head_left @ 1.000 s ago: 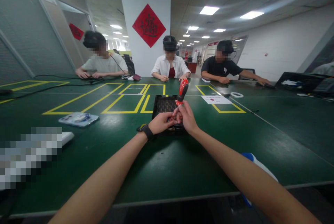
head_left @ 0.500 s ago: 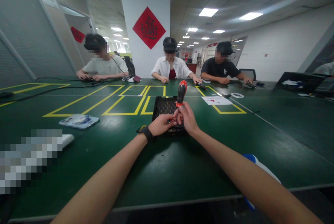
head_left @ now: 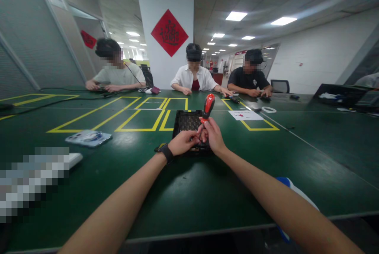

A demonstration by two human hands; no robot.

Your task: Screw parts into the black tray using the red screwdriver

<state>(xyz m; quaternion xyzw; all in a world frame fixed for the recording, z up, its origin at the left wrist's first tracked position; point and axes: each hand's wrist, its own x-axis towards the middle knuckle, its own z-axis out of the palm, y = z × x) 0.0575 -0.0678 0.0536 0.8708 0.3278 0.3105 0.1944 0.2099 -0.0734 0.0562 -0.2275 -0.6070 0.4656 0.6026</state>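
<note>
"One green table (head_left: 189,202) is being shared, but by whom?"

"Beyond the black tray (head_left: 187,120), places are being taken by three people (head_left: 194,76), with dark headgear being worn. The tray is being supported by the table, in front of the wearer."

"And near the tray?"

"To its right, a printed sheet (head_left: 245,115) is being displayed. Over its near end, both hands are being held close together."

"How are they being used?"

"By the right hand (head_left: 214,137), a red-and-black screwdriver (head_left: 209,105) is being gripped at the base of its handle, which is being kept upward, slightly tilted. The left hand (head_left: 182,142) is being held at the shaft, fingertips bunched; whether anything is being clamped there cannot be told."

"Anything smaller?"

"Beyond the sheet, right of the tray, a white ring (head_left: 269,109) is being shown lying flat."
</note>
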